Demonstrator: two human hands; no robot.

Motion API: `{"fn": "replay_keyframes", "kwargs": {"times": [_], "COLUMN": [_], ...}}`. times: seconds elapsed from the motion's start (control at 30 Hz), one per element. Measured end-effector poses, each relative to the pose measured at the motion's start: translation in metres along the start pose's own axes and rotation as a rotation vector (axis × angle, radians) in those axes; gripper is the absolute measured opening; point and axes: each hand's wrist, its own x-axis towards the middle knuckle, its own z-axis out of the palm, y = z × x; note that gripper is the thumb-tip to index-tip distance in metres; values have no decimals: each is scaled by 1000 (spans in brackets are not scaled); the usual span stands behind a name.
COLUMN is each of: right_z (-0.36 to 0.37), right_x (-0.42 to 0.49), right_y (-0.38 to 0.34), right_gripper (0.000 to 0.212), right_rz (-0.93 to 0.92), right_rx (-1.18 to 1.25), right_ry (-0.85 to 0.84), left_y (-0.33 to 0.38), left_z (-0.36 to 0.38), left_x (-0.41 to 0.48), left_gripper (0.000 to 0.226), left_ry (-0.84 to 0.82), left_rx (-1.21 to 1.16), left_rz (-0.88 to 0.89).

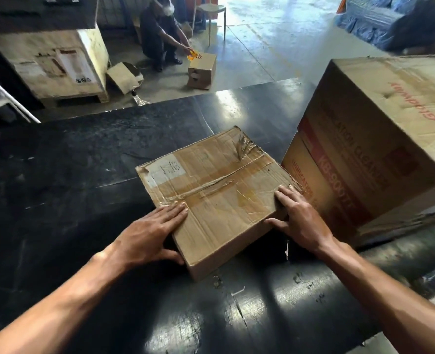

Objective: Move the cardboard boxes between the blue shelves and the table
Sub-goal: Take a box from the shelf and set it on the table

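Note:
A flat, worn cardboard box (211,185) with old tape and a white label lies on the black table (71,175). My left hand (147,233) grips its near-left edge, fingers on top and thumb against the side. My right hand (298,218) holds its near-right corner the same way. A large cardboard box (380,139) with red print stands on the table just to the right, touching the flat box's right corner. The blue shelves are out of view.
Beyond the table's far edge a person (160,34) crouches on the concrete floor over a small cardboard box (202,70). A wooden crate (55,62) stands at the far left. Blue wrapped goods (385,19) sit at the far right.

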Motion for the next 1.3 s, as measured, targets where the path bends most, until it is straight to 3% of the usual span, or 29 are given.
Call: {"fn": "replay_keyframes", "kwargs": {"times": [0.23,0.33,0.53,0.67,0.77,0.9,1.03,1.17,1.3], "right_z": [21,26,36,45,51,44,27,14,3], "right_x": [-37,-51,-76,-94,-101,-95,-76,-71,-73], "right_y": [-22,-24,-31,-40,-47,-40,-18,-5,4], "right_gripper": [94,93,104,118,128,131,119,143,141], "right_rz": [128,182,254,274,268,283,258,141,129], "right_rx": [199,240,382,440,506,568,507,390,296], "right_ry": [47,104,136,115,112,98,8,-163,-300], "left_y": [129,130,25,-21,-11,23,68,59,71], "left_z": [47,48,10,-12,-7,5,20,19,13], "left_x": [7,7,12,10,2,-18,-40,-48,-46], "left_gripper": [91,78,122,135,131,131,125,123,123], "left_ry": [251,341,168,14,38,164,295,231,239], "left_rx": [-252,-264,-105,-273,-465,-496,-511,-537,-525], "left_rz": [-112,-94,-206,-377,-452,-560,-628,-622,-643]}}
